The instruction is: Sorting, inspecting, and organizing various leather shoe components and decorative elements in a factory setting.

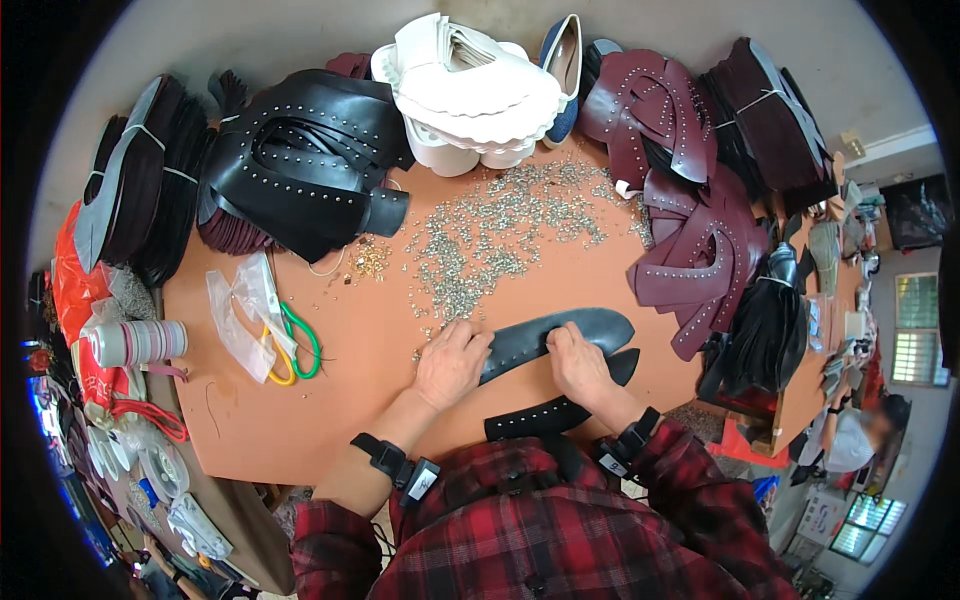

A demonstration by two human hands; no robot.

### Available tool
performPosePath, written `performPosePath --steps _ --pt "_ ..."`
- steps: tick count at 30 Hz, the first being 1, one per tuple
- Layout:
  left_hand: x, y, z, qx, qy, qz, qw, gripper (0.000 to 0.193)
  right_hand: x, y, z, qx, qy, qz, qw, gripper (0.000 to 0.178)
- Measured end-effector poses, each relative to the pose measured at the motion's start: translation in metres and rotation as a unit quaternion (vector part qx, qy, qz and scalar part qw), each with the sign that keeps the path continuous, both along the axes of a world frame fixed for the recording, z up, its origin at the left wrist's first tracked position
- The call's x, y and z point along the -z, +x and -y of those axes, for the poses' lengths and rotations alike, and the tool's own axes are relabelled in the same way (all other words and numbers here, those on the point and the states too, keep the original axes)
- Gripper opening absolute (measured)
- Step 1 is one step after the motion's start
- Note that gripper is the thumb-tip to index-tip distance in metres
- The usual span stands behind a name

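Observation:
A curved black leather piece (518,347) with a row of small metal studs along its lower edge lies across the table in front of me. My left hand (452,365) is closed at its left end, fingers curled and the tips partly hidden. Pinched together over the middle of the same piece are the fingers of my right hand (583,365); anything tiny between them is hidden. A second black studded leather piece (535,417) rests nearer to me, partly under my right wrist. Just beyond my left hand spreads a heap of small silver studs (480,250).
Gold studs (370,260) lie beside the silver ones. Scissors (300,345) with green and yellow handles sit left by a plastic bag (240,305). Stacked black pieces (300,150), white pieces (475,90), maroon pieces (690,250) and a blue shoe (562,75) line the far side.

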State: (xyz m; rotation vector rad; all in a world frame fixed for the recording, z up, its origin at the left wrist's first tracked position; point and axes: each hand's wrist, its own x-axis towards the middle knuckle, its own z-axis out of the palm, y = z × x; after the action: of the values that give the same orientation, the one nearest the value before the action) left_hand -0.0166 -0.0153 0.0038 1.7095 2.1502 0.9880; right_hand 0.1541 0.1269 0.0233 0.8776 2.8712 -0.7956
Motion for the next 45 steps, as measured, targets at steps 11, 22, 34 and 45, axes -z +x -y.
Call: performPosePath --steps 11,22,34,45 --pt "0.001 0.0 0.001 -0.001 0.002 0.003 1.0 0.021 -0.002 -0.006 0.005 -0.016 0.048 0.049 0.998 0.01" --pt "0.0 0.0 0.001 0.001 0.0 0.002 1.0 0.021 -0.005 -0.007 -0.005 0.0 -0.029 0.004 1.0 0.013" --pt "0.001 -0.002 -0.001 0.011 -0.002 0.004 1.0 0.02 -0.01 -0.025 -0.034 0.064 -0.172 0.076 0.98 0.016" --pt "0.001 -0.005 -0.002 0.016 -0.001 0.003 1.0 0.02 -0.016 -0.032 -0.038 0.017 -0.151 0.127 0.98 0.015"
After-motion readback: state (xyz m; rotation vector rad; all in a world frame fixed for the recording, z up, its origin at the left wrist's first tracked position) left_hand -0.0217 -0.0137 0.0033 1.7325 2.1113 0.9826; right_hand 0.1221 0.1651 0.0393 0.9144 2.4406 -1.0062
